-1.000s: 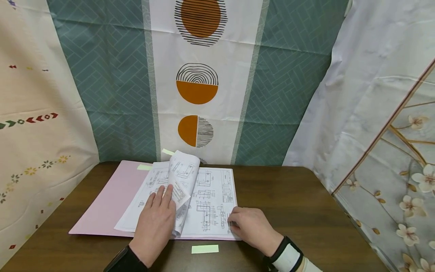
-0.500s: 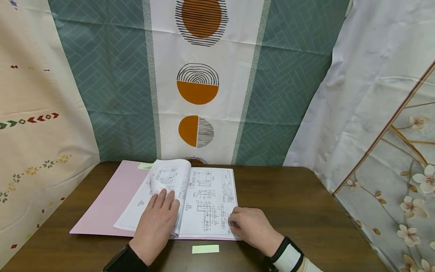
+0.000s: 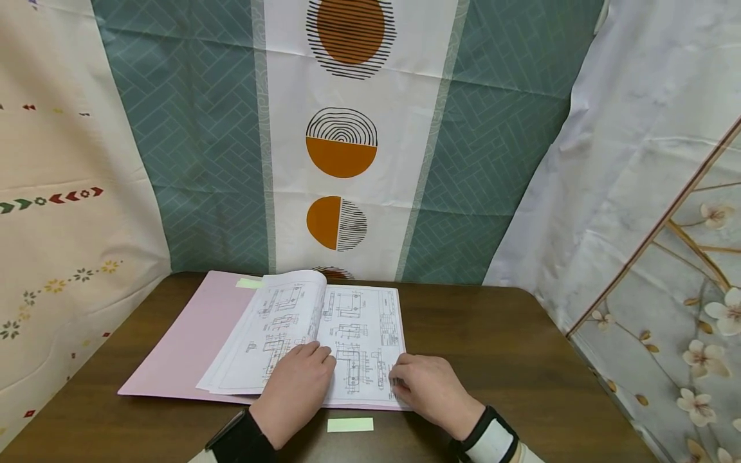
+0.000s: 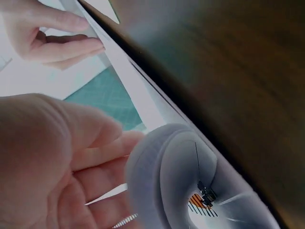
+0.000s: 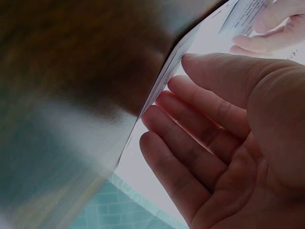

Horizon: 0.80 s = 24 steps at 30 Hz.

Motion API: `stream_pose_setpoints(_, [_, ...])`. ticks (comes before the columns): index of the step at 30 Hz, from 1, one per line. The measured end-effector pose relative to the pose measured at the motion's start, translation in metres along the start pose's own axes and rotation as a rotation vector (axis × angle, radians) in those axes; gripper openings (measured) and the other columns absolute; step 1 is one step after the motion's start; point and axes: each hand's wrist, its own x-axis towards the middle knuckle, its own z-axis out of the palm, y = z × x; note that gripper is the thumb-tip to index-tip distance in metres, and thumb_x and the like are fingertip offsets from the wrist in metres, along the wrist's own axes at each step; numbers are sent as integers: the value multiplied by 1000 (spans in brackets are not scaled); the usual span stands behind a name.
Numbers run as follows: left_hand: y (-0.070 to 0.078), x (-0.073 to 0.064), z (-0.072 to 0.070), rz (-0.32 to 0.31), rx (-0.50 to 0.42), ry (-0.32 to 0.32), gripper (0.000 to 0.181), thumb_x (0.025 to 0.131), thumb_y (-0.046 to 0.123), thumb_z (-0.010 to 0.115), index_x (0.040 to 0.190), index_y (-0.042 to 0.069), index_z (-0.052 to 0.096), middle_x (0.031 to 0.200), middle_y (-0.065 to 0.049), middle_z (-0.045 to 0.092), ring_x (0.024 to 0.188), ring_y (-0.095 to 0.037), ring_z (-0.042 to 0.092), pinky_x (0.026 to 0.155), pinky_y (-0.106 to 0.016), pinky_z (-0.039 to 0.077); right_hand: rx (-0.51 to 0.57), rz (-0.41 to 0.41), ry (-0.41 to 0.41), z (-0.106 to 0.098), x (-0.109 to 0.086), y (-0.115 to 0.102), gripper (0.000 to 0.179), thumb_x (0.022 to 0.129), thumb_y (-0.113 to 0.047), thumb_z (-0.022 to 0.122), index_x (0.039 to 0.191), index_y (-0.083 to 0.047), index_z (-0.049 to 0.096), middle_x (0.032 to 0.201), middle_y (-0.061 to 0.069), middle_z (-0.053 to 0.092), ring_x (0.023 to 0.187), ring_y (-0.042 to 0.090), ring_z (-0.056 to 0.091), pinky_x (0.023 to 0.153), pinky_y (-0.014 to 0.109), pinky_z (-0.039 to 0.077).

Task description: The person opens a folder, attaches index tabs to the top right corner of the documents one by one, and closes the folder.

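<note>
A pink folder (image 3: 173,354) lies spread on the table with a stack of printed drawing sheets in it. Turned sheets (image 3: 280,305) rest over its left side and bow up towards the middle. A flat right-hand sheet (image 3: 361,321) shows line drawings of parts. My left hand (image 3: 298,382) rests by the fold, loosely bent fingers against the bowed sheets. In the left wrist view those sheets form a curled roll (image 4: 159,167) beside the fingers. My right hand (image 3: 431,389) rests at the lower right corner of the right-hand sheet, its fingers relaxed and thumb near the edge.
A pale green paper strip (image 3: 350,424) lies on the brown table (image 3: 475,347) in front of the folder. Another green strip (image 3: 249,283) sits at the folder's top edge. Patterned curtains (image 3: 220,161) hang behind and on both sides.
The sheets standing curled near the middle have fallen over to the left and now lie flatter. My left hand has slid right, from the left sheets to the fold. The right hand stays put.
</note>
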Motion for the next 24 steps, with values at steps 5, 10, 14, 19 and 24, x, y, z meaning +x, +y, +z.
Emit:
stream_pose_setpoints(5, [-1, 0, 2, -52, 14, -67, 8, 95, 9, 81, 99, 3, 78, 98, -10, 74, 102, -30, 71, 88, -48, 58, -7, -5, 9, 1, 0, 0, 7, 92, -15, 89, 96, -20, 85, 91, -8, 74, 72, 3, 56, 67, 25, 53])
stream_pose_setpoints(10, [-3, -1, 5, -87, 28, -81, 10, 93, 9, 84, 96, 2, 78, 88, -10, 70, 88, -27, 67, 72, -45, 58, 0, 8, -6, 1, 0, 0, 7, 93, -18, 90, 97, -20, 86, 93, -7, 75, 73, 3, 57, 69, 26, 54])
stream_pose_setpoints(14, [-5, -1, 6, -98, 17, -85, 10, 90, 5, 86, 96, 1, 79, 85, -9, 69, 84, -26, 65, 67, -44, 57, 0, 5, -1, 1, 0, 0, 7, 92, -17, 90, 96, -20, 85, 92, -8, 75, 73, 3, 56, 68, 26, 54])
stream_pose_setpoints(19, [-7, -1, 6, -136, -33, -114, 14, 89, -1, 86, 100, 1, 79, 90, -10, 68, 88, -28, 66, 71, -46, 60, 0, 1, 14, 2, 0, 0, 8, 92, -15, 90, 95, -21, 85, 90, -8, 74, 71, 3, 54, 66, 24, 51])
stream_pose_setpoints(24, [-9, 0, 6, -141, -52, -119, 17, 87, -4, 87, 102, -1, 79, 93, -11, 69, 89, -28, 66, 74, -46, 61, -2, 1, 13, 2, 0, 0, 8, 92, -15, 90, 95, -21, 85, 90, -8, 73, 71, 3, 54, 65, 24, 51])
